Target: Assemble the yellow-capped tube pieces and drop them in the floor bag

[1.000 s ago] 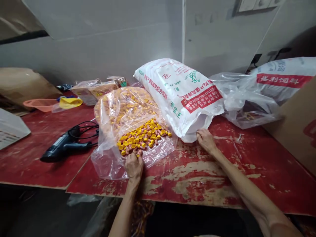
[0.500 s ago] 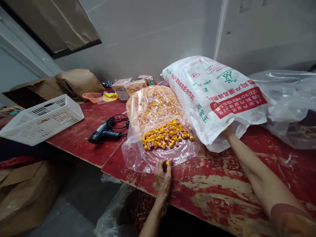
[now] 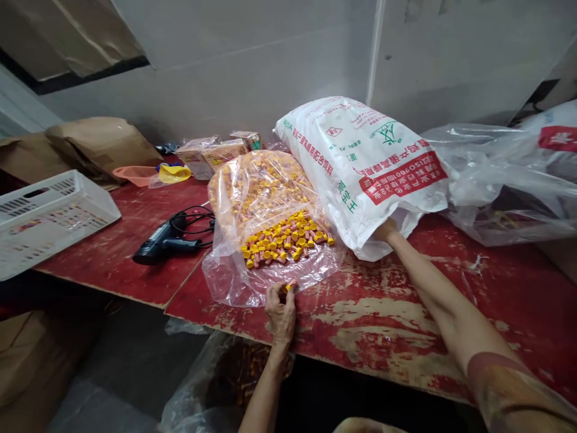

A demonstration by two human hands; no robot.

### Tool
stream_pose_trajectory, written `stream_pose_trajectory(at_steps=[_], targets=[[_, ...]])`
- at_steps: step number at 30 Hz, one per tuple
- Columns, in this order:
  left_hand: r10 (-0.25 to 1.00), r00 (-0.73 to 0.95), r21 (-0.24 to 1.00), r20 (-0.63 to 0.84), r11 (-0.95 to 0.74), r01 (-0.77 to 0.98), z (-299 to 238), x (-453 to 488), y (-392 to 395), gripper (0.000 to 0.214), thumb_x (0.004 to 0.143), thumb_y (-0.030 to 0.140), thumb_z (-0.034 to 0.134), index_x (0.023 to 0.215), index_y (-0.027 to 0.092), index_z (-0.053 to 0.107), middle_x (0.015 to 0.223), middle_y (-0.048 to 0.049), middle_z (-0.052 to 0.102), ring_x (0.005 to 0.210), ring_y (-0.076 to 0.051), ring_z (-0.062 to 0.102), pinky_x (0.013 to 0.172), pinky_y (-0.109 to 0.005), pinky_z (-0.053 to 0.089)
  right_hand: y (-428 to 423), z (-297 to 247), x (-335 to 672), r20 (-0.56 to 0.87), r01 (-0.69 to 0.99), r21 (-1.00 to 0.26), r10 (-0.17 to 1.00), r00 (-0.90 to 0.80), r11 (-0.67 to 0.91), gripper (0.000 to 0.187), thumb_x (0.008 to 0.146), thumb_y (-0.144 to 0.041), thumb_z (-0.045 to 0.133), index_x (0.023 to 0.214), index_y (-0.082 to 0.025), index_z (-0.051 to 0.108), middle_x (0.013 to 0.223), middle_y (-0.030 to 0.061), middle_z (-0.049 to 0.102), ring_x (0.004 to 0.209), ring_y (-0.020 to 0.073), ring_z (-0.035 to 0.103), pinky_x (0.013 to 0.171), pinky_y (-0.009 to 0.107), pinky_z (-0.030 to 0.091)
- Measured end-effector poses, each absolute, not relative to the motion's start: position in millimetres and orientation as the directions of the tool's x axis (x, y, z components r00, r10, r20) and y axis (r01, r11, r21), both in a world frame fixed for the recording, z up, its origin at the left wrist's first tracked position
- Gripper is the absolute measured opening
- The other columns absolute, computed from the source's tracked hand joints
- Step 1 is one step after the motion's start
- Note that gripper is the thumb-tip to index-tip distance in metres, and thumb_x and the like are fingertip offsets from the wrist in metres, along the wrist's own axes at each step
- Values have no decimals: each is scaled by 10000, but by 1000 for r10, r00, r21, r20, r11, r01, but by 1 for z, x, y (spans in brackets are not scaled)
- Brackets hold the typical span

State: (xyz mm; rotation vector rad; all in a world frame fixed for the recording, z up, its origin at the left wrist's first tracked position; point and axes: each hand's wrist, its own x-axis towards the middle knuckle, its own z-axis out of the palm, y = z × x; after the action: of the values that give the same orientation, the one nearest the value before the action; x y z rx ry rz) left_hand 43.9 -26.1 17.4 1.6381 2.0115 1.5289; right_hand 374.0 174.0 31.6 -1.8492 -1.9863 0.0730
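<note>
A white woven plastic sack [image 3: 360, 174] carries printing that appears upside down from this view: a red panel [image 3: 403, 177] with white characters including ISO9001, red characters [image 3: 312, 150] along its edge ending 配合饲料, green characters [image 3: 347, 197] lower down, and a green logo [image 3: 385, 133]. A second white sack [image 3: 556, 114] at the right edge shows a red band [image 3: 558, 138] with characters too cut off to read.

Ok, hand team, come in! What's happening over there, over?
Left hand pinching one yellow-capped ribbed part. Right hand under white printed sack, fingers hidden. Clear plastic bag of parts alongside.
</note>
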Motion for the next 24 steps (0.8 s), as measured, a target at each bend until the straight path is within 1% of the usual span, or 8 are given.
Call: stream_pose_trajectory(at_steps=[4,7,10,12,14,16,19,24], targets=[[789,-409,764,459,-115,635,17,41,-26,179,815,349,557,907,200,592,883,-51,583,839,-198,565,816,-355,459,126,35,396,230,914,-402,972,52,47,334,818,-304,504,1065,-118,631,1009,131,626,896,228,597,793,326,467],[814,-420,834,400,-134,535,15,53,-31,198,795,338,581,925,191,604,914,-51,597,866,-187,573,831,-336,466,68,37,400,257,851,-511,966,21,117,329,822,-331,505,1077,-153,610,1012,81,613,876,181,578,780,284,469],[892,-402,966,208,-124,225,20,86,-45,272,761,360,631,963,180,598,926,-47,609,856,-167,595,811,-303,485,13,39,387,281,684,-693,959,-33,227,309,819,-342,524,1056,-164,609,927,54,611,792,166,562,721,271,461],[946,-314,996,75,-83,-13,28,111,-57,321,735,361,669,989,184,585,941,-39,614,858,-155,607,802,-286,494,-16,42,374,271,603,-755,960,-70,257,313,826,-340,531,1080,-172,603,911,48,605,766,160,553,686,265,455],[974,-225,982,-16,-27,-188,36,131,-68,347,712,352,702,991,190,574,927,-23,615,834,-139,617,777,-269,501,-36,45,362,282,601,-738,950,-138,306,329,840,-337,531,1118,-176,597,936,61,599,811,177,550,711,287,459],[982,-174,961,-66,16,-275,43,141,-75,356,693,339,728,973,187,570,894,-9,611,798,-123,618,752,-253,503,-50,49,353,315,639,-660,918,-242,395,333,854,-327,524,1144,-182,601,955,80,587,877,207,537,782,342,458],[985,-146,954,-90,43,-297,48,142,-81,344,670,326,752,922,176,572,863,-6,619,790,-124,622,763,-258,503,-63,56,346,305,634,-588,863,-403,503,333,885,-272,487,1195,-200,585,975,93,558,907,212,531,824,369,458],[992,-86,960,-94,67,-270,44,142,-91,281,666,315,758,860,164,623,849,-27,666,798,-152,640,795,-290,506,-80,61,332,248,524,-660,814,-526,539,412,902,-186,456,1308,-248,490,1045,82,525,953,187,538,848,335,479]])
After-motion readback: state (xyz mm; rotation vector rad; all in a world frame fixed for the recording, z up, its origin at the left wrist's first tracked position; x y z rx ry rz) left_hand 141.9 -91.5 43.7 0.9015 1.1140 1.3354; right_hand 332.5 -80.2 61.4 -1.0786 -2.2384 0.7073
